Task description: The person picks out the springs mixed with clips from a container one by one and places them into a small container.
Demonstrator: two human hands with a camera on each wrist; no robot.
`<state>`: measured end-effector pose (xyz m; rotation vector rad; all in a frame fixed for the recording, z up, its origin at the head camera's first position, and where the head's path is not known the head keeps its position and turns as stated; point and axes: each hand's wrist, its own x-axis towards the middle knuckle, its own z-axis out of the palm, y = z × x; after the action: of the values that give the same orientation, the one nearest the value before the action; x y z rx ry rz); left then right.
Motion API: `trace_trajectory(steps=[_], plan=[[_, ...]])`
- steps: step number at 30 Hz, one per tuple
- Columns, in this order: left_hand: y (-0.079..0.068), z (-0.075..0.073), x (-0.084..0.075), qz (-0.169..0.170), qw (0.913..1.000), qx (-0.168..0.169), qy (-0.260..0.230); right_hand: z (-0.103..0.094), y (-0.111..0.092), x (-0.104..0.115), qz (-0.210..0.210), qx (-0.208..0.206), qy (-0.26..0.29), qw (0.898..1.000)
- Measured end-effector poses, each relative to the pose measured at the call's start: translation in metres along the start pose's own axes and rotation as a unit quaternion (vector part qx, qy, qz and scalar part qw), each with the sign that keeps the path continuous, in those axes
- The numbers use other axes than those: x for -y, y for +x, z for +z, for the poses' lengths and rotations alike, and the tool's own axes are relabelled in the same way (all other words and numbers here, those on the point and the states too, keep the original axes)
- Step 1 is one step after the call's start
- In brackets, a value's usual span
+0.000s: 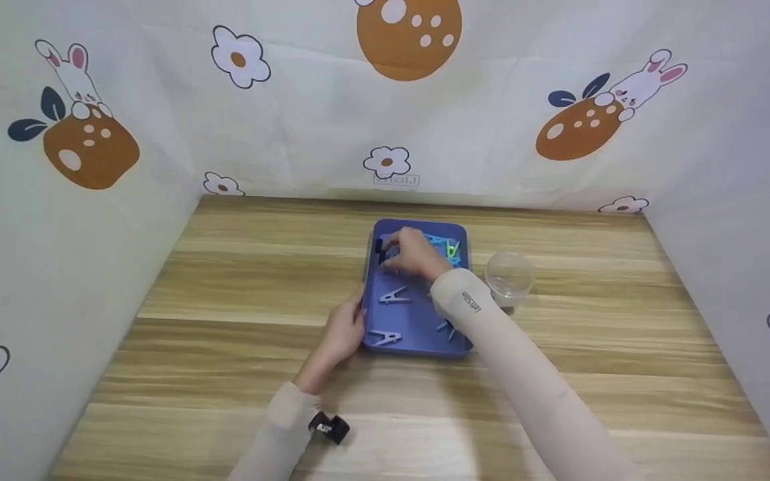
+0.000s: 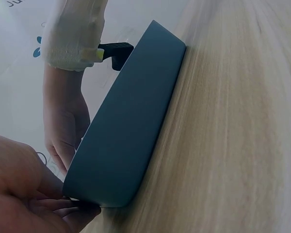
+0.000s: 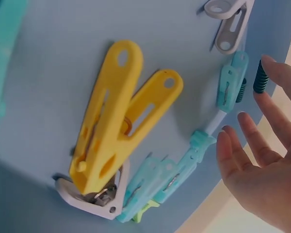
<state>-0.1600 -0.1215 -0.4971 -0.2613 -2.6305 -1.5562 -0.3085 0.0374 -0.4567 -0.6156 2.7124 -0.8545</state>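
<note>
A blue tray (image 1: 415, 337) lies on the wooden table with several clothespins in it. My left hand (image 1: 343, 327) grips the tray's left side near its front corner; in the left wrist view the fingers meet the tray's lower edge. Over the tray's far left part, my right hand (image 1: 415, 252) pinches a small dark ridged piece like a coil spring (image 3: 261, 77) between thumb and index finger. Another dark coil (image 3: 241, 91) sits close by, beside a light-blue clothespin (image 3: 227, 87). A yellow clothespin (image 3: 106, 121) fills the middle of the right wrist view.
Two pale grey clothespins, a middle one (image 1: 394, 296) and a front one (image 1: 385, 337), lie in the tray's left half. At the back right is a green clothespin (image 1: 452, 250). Right of the tray stands a clear plastic cup (image 1: 509, 275). Patterned cloth walls (image 1: 305, 133) surround the table.
</note>
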Motion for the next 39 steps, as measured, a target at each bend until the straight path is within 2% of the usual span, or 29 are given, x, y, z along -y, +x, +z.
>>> trace_trajectory(steps=[11,15,39], plan=[[0.0,-0.001,-0.001,-0.019,0.9998,0.006,-0.003,-0.005,-0.006,0.004,0.019,0.002,-0.007,1.0],[0.0,-0.001,-0.001,-0.015,0.9999,0.004,0.004,-0.007,-0.009,0.005,0.023,0.007,0.001,1.0],[0.0,-0.001,-0.002,-0.004,1.0,0.006,-0.001,-0.02,-0.03,0.018,0.001,0.001,-0.011,1.0]])
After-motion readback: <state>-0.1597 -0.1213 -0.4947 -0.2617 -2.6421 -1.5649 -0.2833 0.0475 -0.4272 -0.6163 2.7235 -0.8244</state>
